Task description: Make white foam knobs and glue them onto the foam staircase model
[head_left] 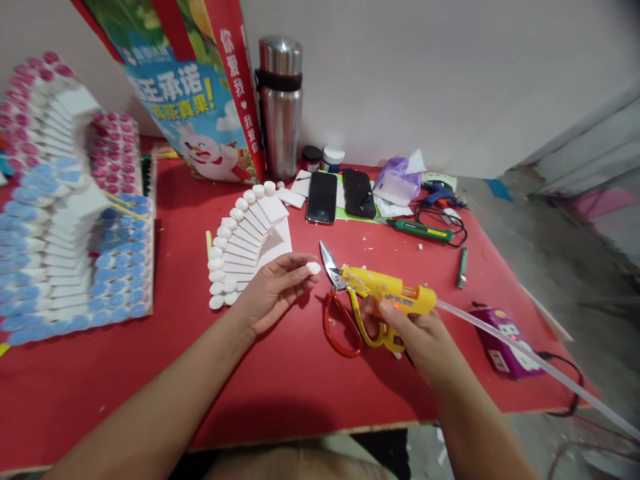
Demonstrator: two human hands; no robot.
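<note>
My left hand lies palm up on the red table and pinches a small white foam piece at its fingertips. Just behind it fans out a white staircase of foam strips edged with round white caps. My right hand grips a yellow glue gun, whose nozzle points left toward the foam piece. A clear glue stick trails from its back to the right. Red-and-yellow-handled scissors lie under the gun.
A large pink, white and blue foam structure stands at the left. At the back are a printed bag, a steel flask, two small jars, two phones, a green tool, a blue glue gun. A purple power strip sits near the right edge.
</note>
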